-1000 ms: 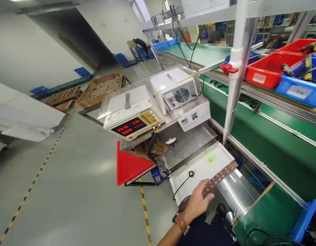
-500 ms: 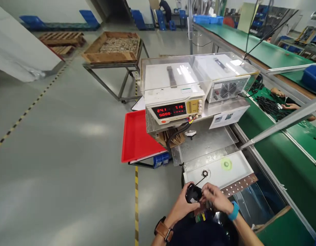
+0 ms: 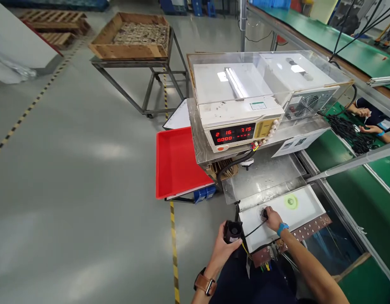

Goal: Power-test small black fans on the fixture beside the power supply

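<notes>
My left hand (image 3: 223, 249) is wrapped round a small black blower fan (image 3: 233, 231), with its round opening facing up and a pale label on its side. A thin black cable (image 3: 255, 229) runs from beside the fan toward my right hand (image 3: 272, 219). The fingers of that hand are closed on a small black round part (image 3: 264, 213) at the white panel (image 3: 253, 242). A yellow-green ring (image 3: 291, 201) lies on the panel to the right. Along the panel's near edge is a brown strip with holes (image 3: 312, 227).
A power supply (image 3: 242, 131) with red digits stands under a clear cover, beside a second unit with a fan grille (image 3: 305, 105). A red tray (image 3: 176, 164) is at the left. Another person's hands (image 3: 367, 122) work over black cables (image 3: 350, 133) at the green bench.
My right hand has moved from beside the fan, forward and right, to the black round part on the panel. My left hand still holds the fan. The camera view has shifted.
</notes>
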`<state>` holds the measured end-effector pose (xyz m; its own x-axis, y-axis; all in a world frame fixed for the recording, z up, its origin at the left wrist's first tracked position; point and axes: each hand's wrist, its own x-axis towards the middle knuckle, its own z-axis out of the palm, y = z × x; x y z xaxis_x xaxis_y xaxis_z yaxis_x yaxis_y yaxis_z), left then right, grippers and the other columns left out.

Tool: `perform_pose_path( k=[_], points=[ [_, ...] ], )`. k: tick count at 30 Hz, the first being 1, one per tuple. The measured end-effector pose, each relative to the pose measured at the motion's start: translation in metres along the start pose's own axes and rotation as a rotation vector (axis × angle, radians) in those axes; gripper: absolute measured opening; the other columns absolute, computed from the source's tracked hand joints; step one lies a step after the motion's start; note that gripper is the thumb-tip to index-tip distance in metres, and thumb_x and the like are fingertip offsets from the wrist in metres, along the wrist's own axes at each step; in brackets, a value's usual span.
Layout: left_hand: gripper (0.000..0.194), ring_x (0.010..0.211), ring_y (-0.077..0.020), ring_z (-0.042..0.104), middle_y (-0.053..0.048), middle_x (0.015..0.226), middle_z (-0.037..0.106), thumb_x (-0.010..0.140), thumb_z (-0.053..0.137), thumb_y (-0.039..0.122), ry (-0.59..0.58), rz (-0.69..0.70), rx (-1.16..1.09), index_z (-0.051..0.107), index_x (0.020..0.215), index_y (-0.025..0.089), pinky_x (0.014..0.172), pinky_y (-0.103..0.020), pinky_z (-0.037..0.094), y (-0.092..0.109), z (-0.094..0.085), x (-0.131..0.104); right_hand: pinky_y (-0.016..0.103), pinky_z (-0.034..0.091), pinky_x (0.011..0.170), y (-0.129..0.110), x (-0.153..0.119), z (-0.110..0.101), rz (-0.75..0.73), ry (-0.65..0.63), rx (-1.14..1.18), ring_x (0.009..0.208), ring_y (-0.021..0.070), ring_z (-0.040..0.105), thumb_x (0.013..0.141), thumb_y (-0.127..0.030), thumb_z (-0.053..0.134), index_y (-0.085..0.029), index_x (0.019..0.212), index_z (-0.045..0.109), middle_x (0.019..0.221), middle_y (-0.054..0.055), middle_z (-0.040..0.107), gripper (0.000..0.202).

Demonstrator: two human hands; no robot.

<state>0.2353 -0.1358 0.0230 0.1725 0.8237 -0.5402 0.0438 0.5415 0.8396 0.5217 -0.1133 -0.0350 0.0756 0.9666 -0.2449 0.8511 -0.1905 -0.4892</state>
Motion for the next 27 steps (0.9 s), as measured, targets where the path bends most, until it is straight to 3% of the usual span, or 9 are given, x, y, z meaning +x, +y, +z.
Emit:
perform_pose_path(
  k=[2,6,9,11,14,17,21,27],
  points=[
    [0.078,0.119,-0.0273,0.059,-0.011,0.125,0.062,0.063,0.084,0.039,0.037,0.016,0.030,0.045,0.129,0.022,0.109,-0.045,0.044,0.002,0.002,0.004,0.026,0.043,0.064,0.014,-0.007,0.003,0.009,-0.027,-0.018,0.067,0.0128,0.055,0.081,-0.022,0.063,-0.014,0.095,0.059,0.091,0.006,0.066,0.017],
    [0.074,0.117,-0.0256,0.060,-0.009,0.123,0.061,0.065,0.081,0.031,0.102,0.099,0.101,0.045,0.129,0.022,0.106,-0.043,0.046,0.003,0.017,0.019,0.030,0.051,0.074,0.020,-0.037,0.000,-0.107,0.064,-0.002,0.083,0.0191,0.067,0.089,-0.034,0.058,-0.014,0.113,0.060,0.101,0.009,0.069,0.031],
    [0.069,0.118,-0.0254,0.059,-0.008,0.126,0.060,0.068,0.079,0.027,0.087,0.229,0.197,0.046,0.129,0.023,0.107,-0.044,0.045,0.000,0.034,0.038,0.030,0.054,0.072,-0.003,-0.072,-0.006,-0.305,0.246,0.008,0.083,0.0201,0.070,0.090,-0.038,0.061,-0.016,0.120,0.060,0.095,0.008,0.071,0.038],
    [0.066,0.123,-0.0264,0.057,-0.009,0.129,0.058,0.067,0.078,0.022,0.054,0.334,0.258,0.049,0.126,0.023,0.111,-0.045,0.041,-0.006,0.045,0.051,0.029,0.055,0.070,-0.028,-0.091,-0.010,-0.340,0.332,0.031,0.081,0.0198,0.070,0.089,-0.038,0.064,-0.017,0.123,0.060,0.093,0.008,0.071,0.040],
    [0.067,0.126,-0.0270,0.055,-0.009,0.130,0.057,0.062,0.077,0.013,-0.055,0.450,0.283,0.051,0.123,0.022,0.112,-0.045,0.040,-0.014,0.060,0.063,0.028,0.054,0.068,-0.065,-0.104,-0.020,-0.153,0.403,0.152,0.079,0.0189,0.070,0.089,-0.040,0.066,-0.018,0.121,0.060,0.093,0.007,0.071,0.040],
    [0.065,0.120,-0.0262,0.058,-0.010,0.127,0.057,0.066,0.075,0.016,-0.153,0.501,0.263,0.050,0.125,0.022,0.107,-0.043,0.045,-0.018,0.072,0.063,0.028,0.052,0.067,-0.089,-0.100,-0.034,0.086,0.369,0.249,0.079,0.0194,0.070,0.088,-0.046,0.066,-0.019,0.118,0.060,0.095,0.007,0.073,0.040],
    [0.059,0.118,-0.0255,0.059,-0.011,0.128,0.056,0.075,0.072,0.022,-0.212,0.536,0.212,0.047,0.128,0.021,0.107,-0.044,0.047,-0.013,0.084,0.055,0.029,0.048,0.068,-0.101,-0.091,-0.051,0.219,0.248,0.231,0.079,0.0230,0.071,0.086,-0.047,0.067,-0.022,0.107,0.060,0.093,0.006,0.074,0.034],
    [0.049,0.123,-0.0258,0.057,-0.010,0.128,0.058,0.079,0.068,0.022,-0.235,0.551,0.171,0.052,0.125,0.022,0.110,-0.043,0.045,-0.006,0.092,0.058,0.028,0.039,0.061,-0.115,-0.089,-0.051,0.392,0.330,0.178,0.074,0.0269,0.070,0.086,-0.052,0.066,-0.024,0.097,0.053,0.078,0.005,0.072,0.032]
  ],
)
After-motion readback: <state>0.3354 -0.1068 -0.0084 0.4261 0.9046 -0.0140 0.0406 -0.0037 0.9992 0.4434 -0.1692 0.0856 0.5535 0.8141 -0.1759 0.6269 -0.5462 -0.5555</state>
